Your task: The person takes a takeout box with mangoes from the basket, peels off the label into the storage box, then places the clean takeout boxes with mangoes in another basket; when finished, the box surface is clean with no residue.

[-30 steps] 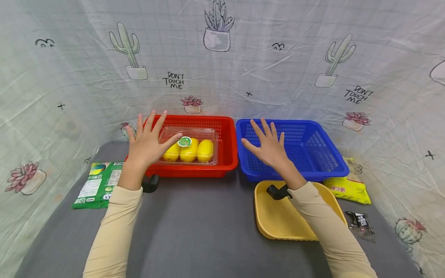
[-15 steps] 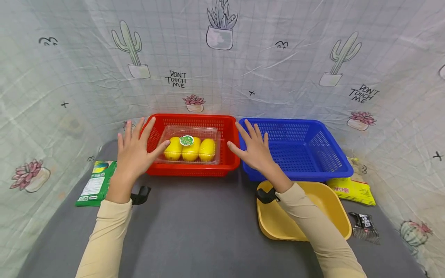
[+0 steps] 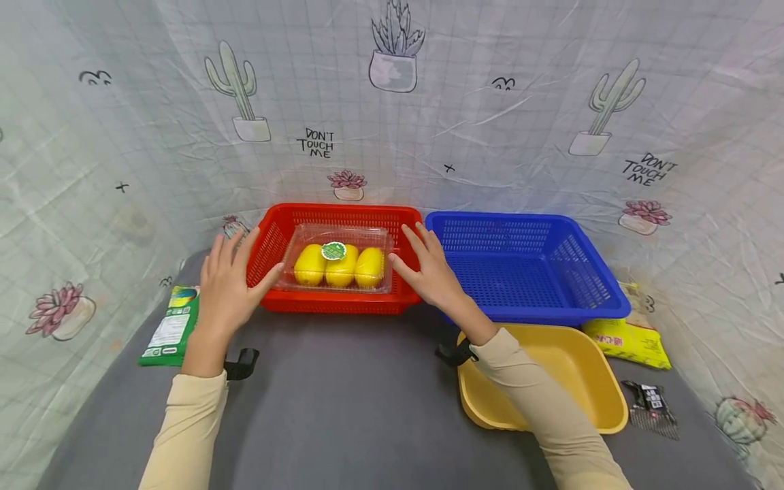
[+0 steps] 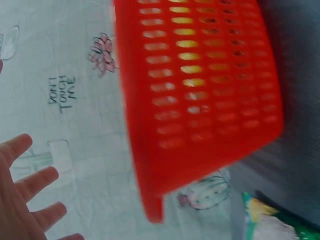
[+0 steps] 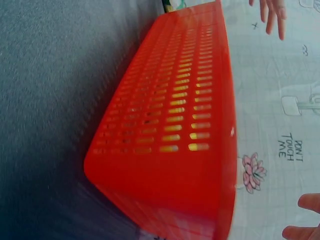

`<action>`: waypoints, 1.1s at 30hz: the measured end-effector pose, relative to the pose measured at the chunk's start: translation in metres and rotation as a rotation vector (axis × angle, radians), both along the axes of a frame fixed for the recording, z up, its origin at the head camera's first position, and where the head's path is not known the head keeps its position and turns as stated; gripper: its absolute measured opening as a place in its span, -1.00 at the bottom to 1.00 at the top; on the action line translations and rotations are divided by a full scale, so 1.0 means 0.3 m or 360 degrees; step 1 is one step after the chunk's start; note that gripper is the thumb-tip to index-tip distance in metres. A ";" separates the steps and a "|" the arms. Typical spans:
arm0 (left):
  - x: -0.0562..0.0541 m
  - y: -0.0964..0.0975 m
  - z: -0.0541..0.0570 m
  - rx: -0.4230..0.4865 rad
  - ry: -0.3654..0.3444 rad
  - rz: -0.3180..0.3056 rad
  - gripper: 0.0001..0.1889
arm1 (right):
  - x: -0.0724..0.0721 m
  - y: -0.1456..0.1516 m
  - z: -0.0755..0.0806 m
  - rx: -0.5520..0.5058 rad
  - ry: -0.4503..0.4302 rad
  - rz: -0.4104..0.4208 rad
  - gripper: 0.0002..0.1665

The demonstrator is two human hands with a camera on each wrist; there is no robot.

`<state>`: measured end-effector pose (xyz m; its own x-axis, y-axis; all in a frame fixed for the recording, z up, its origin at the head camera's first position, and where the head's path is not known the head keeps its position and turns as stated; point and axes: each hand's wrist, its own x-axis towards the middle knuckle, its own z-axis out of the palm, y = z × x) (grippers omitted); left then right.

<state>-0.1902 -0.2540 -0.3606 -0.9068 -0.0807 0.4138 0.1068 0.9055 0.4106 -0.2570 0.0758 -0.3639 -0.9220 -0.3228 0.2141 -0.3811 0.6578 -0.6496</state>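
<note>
My left hand (image 3: 228, 289) hovers at the left end of the red basket (image 3: 343, 303), fingers spread, holding nothing. Over that basket's right end my right hand (image 3: 433, 275) hangs with its fingers apart, also holding nothing. Between the two hands, inside the basket, lies a clear plastic box (image 3: 299, 238) with several yellow mangoes (image 3: 339, 267) in it and a round green label on its lid. The left wrist view shows spread fingers (image 4: 37, 182) above the red basket wall (image 4: 200, 115). In the right wrist view, fingertips (image 5: 305, 232) show at the lower right edge.
A blue basket (image 3: 520, 316) stands right of the red one, with a yellow tray (image 3: 566, 361) in front of it. Further right lie a yellow packet (image 3: 631, 344) and a small black wrapped snack (image 3: 652, 405). A green packet (image 3: 174, 333) lies left. Behind hangs a printed curtain (image 3: 465, 82).
My right hand has moved left, from over the blue basket to the red basket's right end. The left hand has shifted left and nearer to me, off the mango box. The baskets stay put.
</note>
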 end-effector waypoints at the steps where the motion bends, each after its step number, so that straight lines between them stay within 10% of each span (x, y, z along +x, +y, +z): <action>1: 0.002 -0.006 -0.009 0.0009 -0.0003 0.0012 -0.19 | -0.002 -0.008 -0.004 -0.0014 -0.0008 0.0006 -0.14; 13: 0.030 -0.066 -0.119 0.0078 -0.0058 0.0129 -0.16 | -0.033 -0.092 -0.052 -0.0127 -0.0226 0.0012 -0.15; 33: 0.026 -0.086 -0.196 0.0148 -0.0040 0.0219 -0.08 | -0.110 -0.164 -0.088 -0.0104 -0.0421 0.0111 -0.03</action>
<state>-0.1823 -0.2797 -0.4195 -0.8944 -0.2417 0.3763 -0.0270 0.8690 0.4941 -0.2900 0.0266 -0.3903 -0.9246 -0.3808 -0.0086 -0.2355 0.5892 -0.7729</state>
